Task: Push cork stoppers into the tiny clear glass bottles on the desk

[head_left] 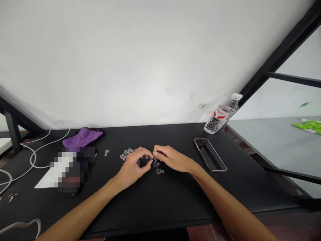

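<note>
Near the middle of the black table, my left hand pinches thumb and forefinger around what looks like a tiny clear bottle, mostly hidden by the fingertips. My right hand meets it from the right, its fingers drawn together at the same spot; what they grip is too small to make out. Just below the fingertips lie a tiny clear bottle and another tiny clear bottle on its side. Behind my left hand is a cluster of similar clear pieces, partly covered. A single clear piece lies apart to the left.
A phone lies to the right on the black table, with a water bottle behind it by the white wall. Left are a purple cloth, a blurred-out item and a looping white cable.
</note>
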`<state>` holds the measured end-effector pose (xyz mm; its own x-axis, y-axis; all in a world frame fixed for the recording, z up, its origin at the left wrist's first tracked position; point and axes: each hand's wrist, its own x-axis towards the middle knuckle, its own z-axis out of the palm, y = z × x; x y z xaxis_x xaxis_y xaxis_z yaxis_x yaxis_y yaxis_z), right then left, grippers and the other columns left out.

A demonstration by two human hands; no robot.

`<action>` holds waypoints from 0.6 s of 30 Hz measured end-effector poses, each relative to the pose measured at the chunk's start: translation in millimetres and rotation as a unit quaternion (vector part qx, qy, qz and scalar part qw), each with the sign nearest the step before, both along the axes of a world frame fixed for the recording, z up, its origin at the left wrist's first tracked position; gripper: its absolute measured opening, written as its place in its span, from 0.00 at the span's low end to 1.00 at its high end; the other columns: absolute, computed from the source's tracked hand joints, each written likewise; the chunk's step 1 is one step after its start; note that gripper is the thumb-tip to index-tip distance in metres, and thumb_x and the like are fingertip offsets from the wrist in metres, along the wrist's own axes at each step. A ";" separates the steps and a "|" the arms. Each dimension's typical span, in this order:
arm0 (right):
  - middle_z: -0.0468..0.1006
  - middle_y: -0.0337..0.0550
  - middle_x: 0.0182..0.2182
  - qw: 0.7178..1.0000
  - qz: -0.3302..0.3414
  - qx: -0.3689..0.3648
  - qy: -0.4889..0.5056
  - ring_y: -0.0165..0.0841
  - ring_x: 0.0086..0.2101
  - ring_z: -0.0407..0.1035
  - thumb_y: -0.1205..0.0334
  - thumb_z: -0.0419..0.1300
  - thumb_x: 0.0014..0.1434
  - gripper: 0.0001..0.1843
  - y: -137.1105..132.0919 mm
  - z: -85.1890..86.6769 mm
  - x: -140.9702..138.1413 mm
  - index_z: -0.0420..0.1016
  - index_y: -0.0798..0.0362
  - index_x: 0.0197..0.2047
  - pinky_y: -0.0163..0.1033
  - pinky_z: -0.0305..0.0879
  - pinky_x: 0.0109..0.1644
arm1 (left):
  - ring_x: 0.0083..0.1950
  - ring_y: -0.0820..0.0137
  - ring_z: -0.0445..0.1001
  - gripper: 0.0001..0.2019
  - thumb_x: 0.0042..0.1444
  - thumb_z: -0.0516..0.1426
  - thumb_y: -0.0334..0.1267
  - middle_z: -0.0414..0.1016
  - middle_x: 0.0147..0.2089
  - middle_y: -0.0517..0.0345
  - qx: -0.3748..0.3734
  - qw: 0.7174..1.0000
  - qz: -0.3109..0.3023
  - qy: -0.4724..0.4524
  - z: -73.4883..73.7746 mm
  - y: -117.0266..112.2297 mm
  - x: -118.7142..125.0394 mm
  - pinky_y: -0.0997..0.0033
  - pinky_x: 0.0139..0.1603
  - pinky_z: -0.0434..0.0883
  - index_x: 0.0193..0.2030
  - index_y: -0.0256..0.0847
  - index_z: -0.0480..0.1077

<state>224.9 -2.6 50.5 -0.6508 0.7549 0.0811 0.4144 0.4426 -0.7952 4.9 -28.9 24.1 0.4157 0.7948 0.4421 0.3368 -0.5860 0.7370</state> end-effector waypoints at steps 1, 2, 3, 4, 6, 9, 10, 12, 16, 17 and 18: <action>0.63 0.33 0.26 1.000 -0.003 0.001 0.002 0.30 0.28 0.58 0.52 0.47 0.76 0.19 0.9 0.1 1.1 0.63 0.50 0.34 0.36 0.54 0.35 | 0.41 0.69 0.72 0.07 0.62 0.59 0.28 0.75 0.39 0.60 -0.001 1.000 0.000 0.000 0.1 0.1 0.1 0.66 0.47 0.69 0.44 0.45 0.73; 0.63 0.33 0.26 1.000 -0.009 0.000 0.005 0.30 0.28 0.58 0.52 0.47 0.76 0.19 2.2 0.2 3.1 0.62 0.50 0.33 0.36 0.54 0.35 | 0.41 0.69 0.72 0.07 0.62 0.59 0.28 0.75 0.40 0.60 -0.003 1.000 0.001 0.001 0.0 0.3 0.2 0.66 0.47 0.69 0.44 0.45 0.73; 0.62 0.33 0.26 1.000 -0.019 -0.002 0.010 0.30 0.28 0.57 0.53 0.46 0.76 0.19 3.9 0.4 6.1 0.61 0.50 0.33 0.36 0.54 0.34 | 0.41 0.69 0.72 0.07 0.62 0.59 0.28 0.76 0.40 0.59 -0.005 1.000 0.001 0.003 -0.4 0.6 0.1 0.66 0.47 0.70 0.44 0.45 0.72; 0.62 0.33 0.26 0.999 -0.033 -0.004 0.013 0.30 0.28 0.57 0.52 0.46 0.76 0.19 6.0 0.6 10.0 0.60 0.50 0.33 0.36 0.55 0.34 | 0.41 0.69 0.72 0.08 0.61 0.59 0.28 0.76 0.41 0.59 -0.008 1.000 0.003 0.007 -1.1 1.2 0.0 0.67 0.47 0.70 0.44 0.45 0.72; 0.62 0.33 0.26 0.998 -0.068 0.002 0.011 0.30 0.28 0.57 0.52 0.48 0.74 0.17 11.3 0.5 19.9 0.61 0.50 0.34 0.36 0.55 0.33 | 0.42 0.68 0.73 0.07 0.62 0.59 0.28 0.76 0.42 0.59 -0.014 0.999 0.011 0.028 -3.5 3.0 -0.3 0.66 0.47 0.70 0.44 0.45 0.72; 0.64 0.33 0.27 0.994 -0.108 0.027 -0.017 0.30 0.28 0.58 0.53 0.52 0.72 0.12 20.9 -2.2 36.7 0.65 0.50 0.38 0.35 0.55 0.33 | 0.45 0.66 0.74 0.06 0.64 0.58 0.30 0.76 0.43 0.58 -0.017 0.997 0.032 0.075 -7.7 7.9 -0.3 0.64 0.50 0.71 0.45 0.45 0.73; 0.65 0.32 0.26 0.993 -0.112 0.031 -0.031 0.30 0.27 0.58 0.54 0.53 0.71 0.11 24.1 -3.8 41.9 0.66 0.50 0.38 0.35 0.55 0.33 | 0.46 0.65 0.74 0.06 0.65 0.58 0.31 0.76 0.44 0.57 -0.018 0.995 0.038 0.089 -8.5 10.1 0.2 0.63 0.51 0.71 0.46 0.45 0.73; 0.66 0.32 0.25 0.992 -0.106 0.024 -0.057 0.30 0.27 0.59 0.55 0.55 0.70 0.09 30.0 -7.2 51.1 0.68 0.50 0.39 0.35 0.55 0.33 | 0.49 0.64 0.74 0.07 0.66 0.57 0.32 0.75 0.45 0.57 -0.025 0.991 0.047 0.119 -8.6 15.0 2.0 0.62 0.54 0.72 0.47 0.46 0.74; 0.68 0.33 0.24 0.993 -0.069 -0.016 -0.099 0.30 0.26 0.60 0.55 0.57 0.68 0.10 37.6 -11.6 65.2 0.71 0.51 0.39 0.35 0.57 0.32 | 0.50 0.61 0.74 0.07 0.67 0.57 0.36 0.75 0.45 0.56 -0.071 0.981 0.052 0.171 -6.2 26.3 8.8 0.64 0.47 0.75 0.47 0.49 0.76; 0.68 0.33 0.24 0.992 -0.062 -0.025 -0.107 0.30 0.26 0.60 0.55 0.57 0.67 0.10 38.7 -12.2 67.8 0.72 0.52 0.39 0.35 0.57 0.32 | 0.50 0.60 0.74 0.07 0.67 0.57 0.37 0.75 0.45 0.56 -0.082 0.980 0.048 0.175 -6.3 29.4 10.7 0.66 0.43 0.75 0.47 0.49 0.76; 0.68 0.33 0.24 0.991 -0.057 -0.031 -0.114 0.30 0.26 0.60 0.55 0.58 0.67 0.10 39.7 -12.9 70.1 0.73 0.52 0.38 0.35 0.57 0.32 | 0.50 0.60 0.74 0.07 0.67 0.57 0.38 0.75 0.45 0.56 -0.088 0.980 0.043 0.176 -6.8 32.5 12.5 0.67 0.40 0.75 0.47 0.49 0.76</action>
<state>295.0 37.1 37.6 -0.5569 0.8237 -0.1064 0.6310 0.3363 -0.6992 17.4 3.6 17.2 0.4455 0.8847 0.1374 0.6306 -0.4190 0.6533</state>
